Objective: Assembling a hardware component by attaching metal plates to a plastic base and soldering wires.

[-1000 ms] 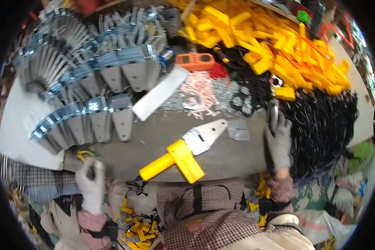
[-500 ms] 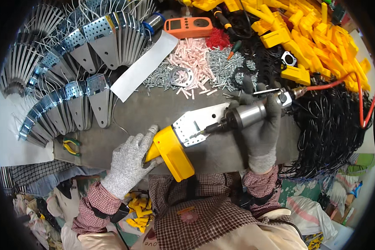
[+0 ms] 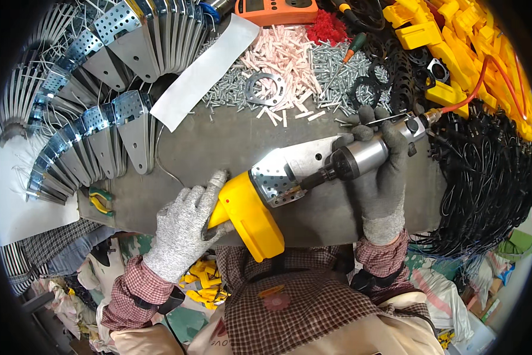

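Note:
My left hand (image 3: 186, 228), in a light grey knit glove, grips a yellow plastic housing (image 3: 253, 216) by its left end. Joined to the housing is a metal bracket (image 3: 304, 155) with a shiny perforated face (image 3: 270, 176). My right hand (image 3: 385, 192), in a darker grey glove, is wrapped around a silver air-powered driver (image 3: 360, 158). Its black nose points down-left, and the bit lies over the perforated face by the housing's edge. Whether the bit touches the metal I cannot tell.
Stacked perforated brackets (image 3: 103, 142) with wires line the left side, near small pliers (image 3: 101, 202). Beyond my hands lie loose screws (image 3: 343, 71), pink sleeves (image 3: 286, 62), a white strip (image 3: 204, 71) and an orange meter (image 3: 276, 10). Black cables (image 3: 482, 171), yellow housings (image 3: 416, 35) and the driver's orange hose (image 3: 470, 97) occupy the right.
The whole view has shifted slightly. The bracket's perforated face is tilted a little and looks darker. Both hands keep their holds, with the driver's bit still over that face.

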{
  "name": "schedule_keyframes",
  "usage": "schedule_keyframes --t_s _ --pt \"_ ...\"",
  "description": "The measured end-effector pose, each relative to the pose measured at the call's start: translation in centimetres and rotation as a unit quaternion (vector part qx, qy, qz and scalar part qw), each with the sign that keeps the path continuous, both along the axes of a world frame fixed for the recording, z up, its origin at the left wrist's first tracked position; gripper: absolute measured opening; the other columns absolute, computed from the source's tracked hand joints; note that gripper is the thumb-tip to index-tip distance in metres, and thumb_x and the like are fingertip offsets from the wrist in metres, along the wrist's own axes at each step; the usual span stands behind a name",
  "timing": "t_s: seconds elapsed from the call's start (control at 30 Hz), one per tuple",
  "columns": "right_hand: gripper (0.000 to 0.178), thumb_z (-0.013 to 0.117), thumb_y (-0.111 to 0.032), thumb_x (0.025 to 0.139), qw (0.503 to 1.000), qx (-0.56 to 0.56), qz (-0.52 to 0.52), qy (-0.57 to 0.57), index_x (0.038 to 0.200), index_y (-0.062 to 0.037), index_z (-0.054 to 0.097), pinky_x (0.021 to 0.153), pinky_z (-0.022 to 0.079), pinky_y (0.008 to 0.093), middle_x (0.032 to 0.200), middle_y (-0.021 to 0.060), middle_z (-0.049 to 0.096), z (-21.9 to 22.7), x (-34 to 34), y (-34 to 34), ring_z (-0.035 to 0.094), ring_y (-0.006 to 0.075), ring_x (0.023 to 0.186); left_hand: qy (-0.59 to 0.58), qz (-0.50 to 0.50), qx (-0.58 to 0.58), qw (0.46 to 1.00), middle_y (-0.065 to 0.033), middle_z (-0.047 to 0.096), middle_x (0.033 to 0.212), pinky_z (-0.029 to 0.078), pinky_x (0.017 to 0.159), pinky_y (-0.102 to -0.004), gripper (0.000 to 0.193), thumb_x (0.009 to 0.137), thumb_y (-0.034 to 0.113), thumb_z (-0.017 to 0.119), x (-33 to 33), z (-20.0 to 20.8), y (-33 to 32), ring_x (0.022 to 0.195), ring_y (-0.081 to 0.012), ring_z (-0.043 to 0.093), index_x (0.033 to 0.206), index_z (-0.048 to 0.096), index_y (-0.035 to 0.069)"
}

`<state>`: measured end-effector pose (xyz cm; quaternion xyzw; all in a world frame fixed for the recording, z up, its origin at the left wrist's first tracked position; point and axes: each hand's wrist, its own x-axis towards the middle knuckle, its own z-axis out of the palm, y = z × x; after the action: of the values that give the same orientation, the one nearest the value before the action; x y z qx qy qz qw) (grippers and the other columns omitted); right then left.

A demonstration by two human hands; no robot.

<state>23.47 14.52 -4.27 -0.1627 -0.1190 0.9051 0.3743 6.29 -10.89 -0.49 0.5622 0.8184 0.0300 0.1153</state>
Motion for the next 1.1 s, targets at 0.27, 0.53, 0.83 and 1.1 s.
schedule_keyframes --t_s 0.27,0.53,0.83,1.1 --pt "0.027 0.058 -0.016 0.101 1.000 -0.014 0.002 -0.016 0.125 -0.0082 0.052 0.092 0.053 0.0415 0.118 0.0116 0.061 0.1 -0.4 -0.1 0.059 0.0178 0.094 -0.005 -0.015 0.017 1.000 -0.0102 0.061 0.100 0.056 0.073 -0.0403 0.089 0.077 0.040 0.080 -0.3 -0.5 -0.3 0.089 -0.0271 0.064 0.152 0.041 0.011" --pt "0.025 0.060 -0.016 0.100 0.999 -0.016 0.026 0.016 0.123 -0.0082 0.054 0.095 0.052 0.0432 0.118 0.0124 0.062 -0.1 -0.3 0.2 0.061 0.0186 0.094 -0.064 0.000 -0.004 0.998 -0.0163 0.062 0.108 0.054 0.079 -0.0447 0.099 0.066 0.022 0.085 -0.6 -0.1 0.1 0.097 -0.0353 0.062 0.153 0.039 0.008" --pt "0.027 0.067 -0.022 0.096 0.998 -0.001 0.065 -0.011 0.111 -0.0016 0.059 0.120 0.034 0.0574 0.134 0.0192 0.054 -0.6 -1.0 0.0 0.049 0.0357 0.132 -0.037 -0.034 0.006 0.999 -0.0094 0.058 0.092 0.053 0.068 -0.0394 0.098 0.069 0.031 0.084 -0.6 -1.1 -0.4 0.085 -0.0255 0.060 0.153 0.039 0.005" --pt "0.043 0.063 -0.025 0.098 0.998 0.048 -0.007 -0.033 0.133 -0.0036 0.050 0.120 0.034 0.0538 0.138 0.0178 0.053 0.3 -0.8 -2.1 0.050 0.0335 0.132 -0.039 -0.029 0.035 0.998 -0.0112 0.062 0.096 0.053 0.071 -0.0404 0.092 0.074 0.033 0.082 -0.7 -1.2 -0.5 0.086 -0.0283 0.062 0.151 0.041 0.004"
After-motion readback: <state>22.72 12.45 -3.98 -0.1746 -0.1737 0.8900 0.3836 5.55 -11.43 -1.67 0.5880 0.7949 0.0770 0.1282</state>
